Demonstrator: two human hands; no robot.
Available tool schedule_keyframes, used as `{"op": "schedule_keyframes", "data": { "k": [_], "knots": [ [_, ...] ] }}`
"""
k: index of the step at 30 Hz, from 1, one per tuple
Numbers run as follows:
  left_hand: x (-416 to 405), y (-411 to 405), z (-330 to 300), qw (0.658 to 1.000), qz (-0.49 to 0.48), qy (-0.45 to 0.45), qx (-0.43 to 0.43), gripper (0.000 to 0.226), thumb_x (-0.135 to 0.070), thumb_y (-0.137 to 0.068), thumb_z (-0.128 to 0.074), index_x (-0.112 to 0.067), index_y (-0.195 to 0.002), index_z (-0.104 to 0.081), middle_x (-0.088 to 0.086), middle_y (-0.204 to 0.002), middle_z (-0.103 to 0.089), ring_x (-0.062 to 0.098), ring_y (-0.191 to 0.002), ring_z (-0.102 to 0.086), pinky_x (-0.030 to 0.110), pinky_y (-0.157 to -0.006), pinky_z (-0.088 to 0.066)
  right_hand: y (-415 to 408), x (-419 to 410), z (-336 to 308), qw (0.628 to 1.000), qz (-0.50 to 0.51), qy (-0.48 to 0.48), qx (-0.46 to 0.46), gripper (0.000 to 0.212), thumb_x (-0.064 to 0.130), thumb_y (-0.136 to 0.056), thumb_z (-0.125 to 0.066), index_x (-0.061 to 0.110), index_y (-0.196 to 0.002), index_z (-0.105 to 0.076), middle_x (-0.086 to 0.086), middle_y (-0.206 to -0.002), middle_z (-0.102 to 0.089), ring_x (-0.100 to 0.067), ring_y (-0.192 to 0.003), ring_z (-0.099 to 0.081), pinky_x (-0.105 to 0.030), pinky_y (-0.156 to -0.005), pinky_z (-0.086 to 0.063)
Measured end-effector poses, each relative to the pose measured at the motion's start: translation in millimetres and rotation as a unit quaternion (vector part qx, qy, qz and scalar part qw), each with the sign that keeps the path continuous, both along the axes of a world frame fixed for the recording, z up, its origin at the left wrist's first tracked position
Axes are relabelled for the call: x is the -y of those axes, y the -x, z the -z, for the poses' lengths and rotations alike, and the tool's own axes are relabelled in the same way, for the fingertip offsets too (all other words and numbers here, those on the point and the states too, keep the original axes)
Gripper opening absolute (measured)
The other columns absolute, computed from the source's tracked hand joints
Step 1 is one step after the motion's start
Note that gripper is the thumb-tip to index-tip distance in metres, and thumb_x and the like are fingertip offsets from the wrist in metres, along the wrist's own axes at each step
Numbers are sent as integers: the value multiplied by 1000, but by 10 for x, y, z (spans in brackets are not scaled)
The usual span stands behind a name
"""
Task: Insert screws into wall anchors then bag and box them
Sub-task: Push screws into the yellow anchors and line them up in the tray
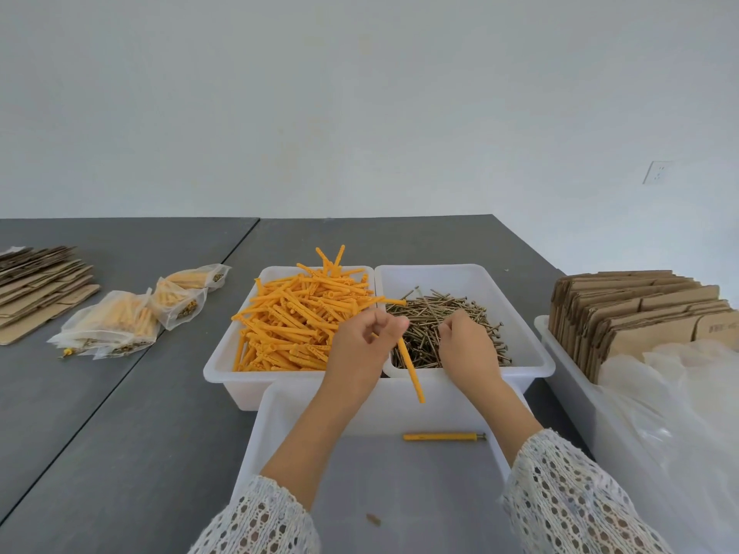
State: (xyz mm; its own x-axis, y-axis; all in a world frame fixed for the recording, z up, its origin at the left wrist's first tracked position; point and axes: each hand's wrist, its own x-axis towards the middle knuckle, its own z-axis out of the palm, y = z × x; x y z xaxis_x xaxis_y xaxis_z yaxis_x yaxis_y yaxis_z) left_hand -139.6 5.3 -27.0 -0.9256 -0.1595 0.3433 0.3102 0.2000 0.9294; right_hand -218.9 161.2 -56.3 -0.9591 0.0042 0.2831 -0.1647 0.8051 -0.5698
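My left hand point(362, 345) pinches an orange wall anchor point(412, 369) that hangs down over the seam between two white bins. The left bin point(224, 369) is heaped with orange anchors point(300, 321). The right bin point(532, 353) holds brass screws point(424, 313); my right hand point(466, 345) rests on that pile with fingers curled into the screws, and I cannot tell if a screw is gripped. In the near white tray point(264, 425) lies one anchor with a screw in it point(444, 437).
Several filled clear bags point(120, 321) lie on the grey table at left, beside flat cardboard sheets point(36, 289). A white bin at right point(568, 365) holds folded cardboard boxes point(640, 313) and clear plastic bags point(672, 393).
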Motion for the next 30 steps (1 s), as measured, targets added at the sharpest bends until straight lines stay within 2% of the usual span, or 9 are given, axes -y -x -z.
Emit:
{"op": "schedule_keyframes", "data": {
  "k": [2, 6, 9, 11, 13, 15, 21, 25, 30],
  "knots": [
    [-44, -5, 24, 999, 24, 33, 9, 23, -35, -91, -70, -19, -74, -66, -2, -63, -55, 14, -60, -47, 29, -59, -40, -25, 22, -47, 997, -14, 73, -33, 17, 19, -102, -44, 9, -91, -52, -2, -74, -56, -17, -65, -51, -34, -59, -41],
    [-88, -14, 108, 993, 37, 106, 26, 27, -34, -90, -72, -25, -67, -61, -13, -58, -51, 4, -57, -43, 20, -57, -36, -88, 43, -214, 952, -77, 297, 2, 20, 12, -96, -50, 8, -79, -59, -1, -65, -59, -13, -51, -48, -27, -54, -43],
    [-88, -3, 156, 988, 34, 147, 24, 29, -34, -93, -69, -18, -69, -61, -9, -61, -49, 6, -59, -42, 24, -59, -35, -148, 28, -306, 833, -168, 517, 102, 19, 14, -98, -54, 10, -84, -65, 1, -74, -62, -12, -46, -47, -23, -47, -44],
    [-84, 8, 169, 987, 34, 154, 18, 33, -35, -94, -67, -10, -73, -63, -6, -62, -49, 8, -59, -42, 26, -60, -35, -149, 8, -332, 754, -194, 609, 152, 17, 17, -98, -55, 12, -89, -68, 5, -71, -55, -9, -50, -41, -21, -46, -41],
    [-81, 16, 177, 987, 33, 158, 13, 34, -36, -94, -66, -8, -74, -63, -6, -62, -50, 7, -59, -42, 25, -59, -35, -137, -10, -347, 718, -204, 640, 181, 17, 17, -98, -54, 13, -88, -67, 5, -65, -41, -8, -50, -31, -19, -43, -34],
    [-76, 24, 189, 986, 31, 166, 12, 31, -37, -93, -68, -15, -71, -62, -10, -61, -49, 3, -58, -41, 20, -58, -34, -140, -13, -365, 721, -215, 631, 190, 17, 15, -99, -53, 12, -87, -64, 3, -65, -36, -9, -48, -29, -20, -42, -31],
    [-69, 61, 224, 988, 19, 154, 22, 27, -36, -85, -77, -24, -66, -61, -15, -56, -49, 1, -54, -41, 15, -54, -35, -264, 44, -399, 837, -233, 483, 112, 18, 2, -96, -49, 8, -81, -57, -5, -59, -49, -16, -44, -35, -25, -44, -35],
    [-67, 66, 267, 983, 6, 185, 7, 31, -39, -82, -79, -20, -67, -59, -12, -56, -48, 3, -54, -41, 18, -53, -34, -311, 109, -382, 873, -227, 421, 92, 29, 6, -98, -43, 7, -74, -59, -7, -53, -47, -14, -43, -37, -22, -41, -31],
    [-78, 78, 278, 976, -18, 217, 10, 34, -42, -81, -79, -29, -63, -53, -13, -55, -48, 4, -54, -42, 22, -54, -37, -318, 157, -339, 906, -194, 374, 33, 34, 6, -97, -40, -4, -68, -54, -13, -57, -40, -14, -48, -35, -23, -43, -28]
  ]
}}
